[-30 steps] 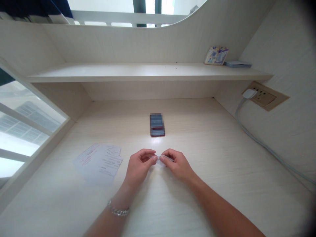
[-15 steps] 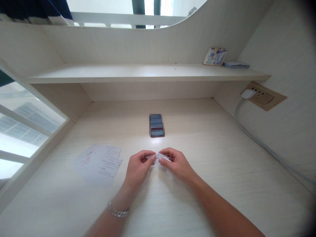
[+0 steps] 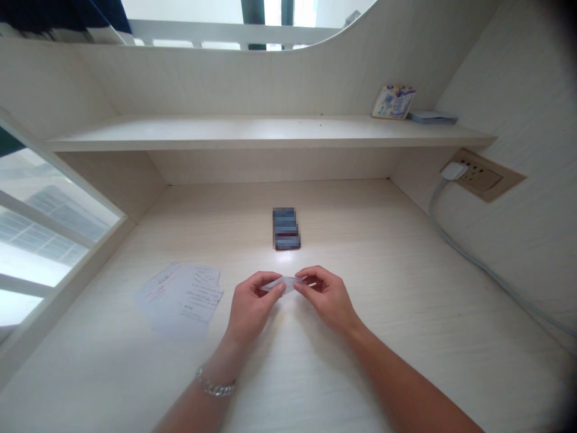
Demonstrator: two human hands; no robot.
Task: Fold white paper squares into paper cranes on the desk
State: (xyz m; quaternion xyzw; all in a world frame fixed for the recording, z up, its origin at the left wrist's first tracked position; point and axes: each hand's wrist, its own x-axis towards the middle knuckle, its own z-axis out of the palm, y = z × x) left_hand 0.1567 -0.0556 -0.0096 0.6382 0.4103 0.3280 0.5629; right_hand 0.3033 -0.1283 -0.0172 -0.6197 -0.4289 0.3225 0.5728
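Observation:
A small folded piece of white paper (image 3: 288, 282) is held between both hands, just above the desk. My left hand (image 3: 255, 300), with a silver chain bracelet on its wrist, pinches the paper's left end between thumb and fingers. At the right end, the thumb and fingers of my right hand (image 3: 329, 296) close on the paper's tip. Beyond the hands lies a phone-sized dark object (image 3: 286, 228), its face blurred out. Several printed white sheets (image 3: 183, 297) lie overlapping to the left of my left hand.
A shelf (image 3: 270, 129) runs across the back, bearing a colourful packet (image 3: 393, 101) and a flat stack (image 3: 431, 117) at its right. A white plug (image 3: 454, 171) sits in the wall socket (image 3: 489, 175); its grey cable (image 3: 478, 263) trails down the right side.
My right hand has shifted slightly to the right and up, so the hands are a little farther apart. More of the folded paper shows between them, now flatter and longer.

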